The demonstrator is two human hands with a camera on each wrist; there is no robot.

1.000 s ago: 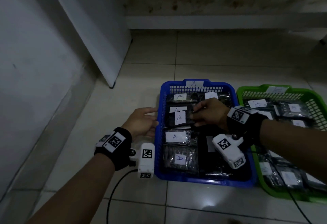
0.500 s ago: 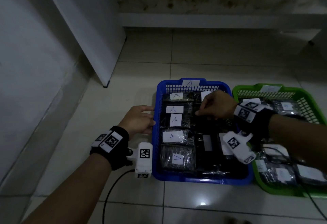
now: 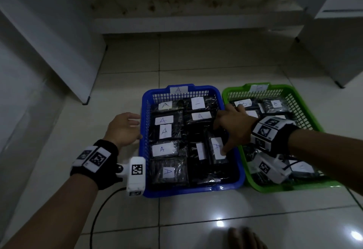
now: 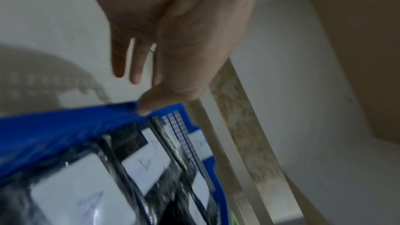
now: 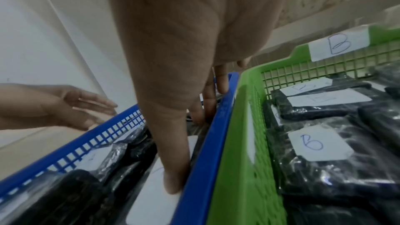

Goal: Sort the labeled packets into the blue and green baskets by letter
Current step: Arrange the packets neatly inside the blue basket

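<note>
The blue basket (image 3: 192, 188), tagged A, sits on the floor holding several black packets with white A labels. Beside it on the right, the green basket (image 3: 294, 187), tagged B, holds packets labelled B (image 5: 311, 143). My left hand (image 3: 135, 128) is at the blue basket's left rim with its fingers straight, and its thumb (image 4: 143, 109) touches the rim. My right hand (image 3: 225, 132) reaches into the right side of the blue basket (image 5: 207, 160). Its straight thumb (image 5: 173, 182) presses on the white label of an A packet (image 3: 215, 144) by the basket's right wall, and it grips nothing.
Both baskets stand side by side on pale floor tiles. A white cabinet foot (image 3: 84, 102) is at the left and another cabinet (image 3: 339, 85) at the back right. A black cable (image 3: 94, 219) trails from my left wrist. A stained step runs along the back wall.
My right hand has moved from the middle back of the blue basket to its right side and nearer me. My left hand has stayed at the left rim.
</note>
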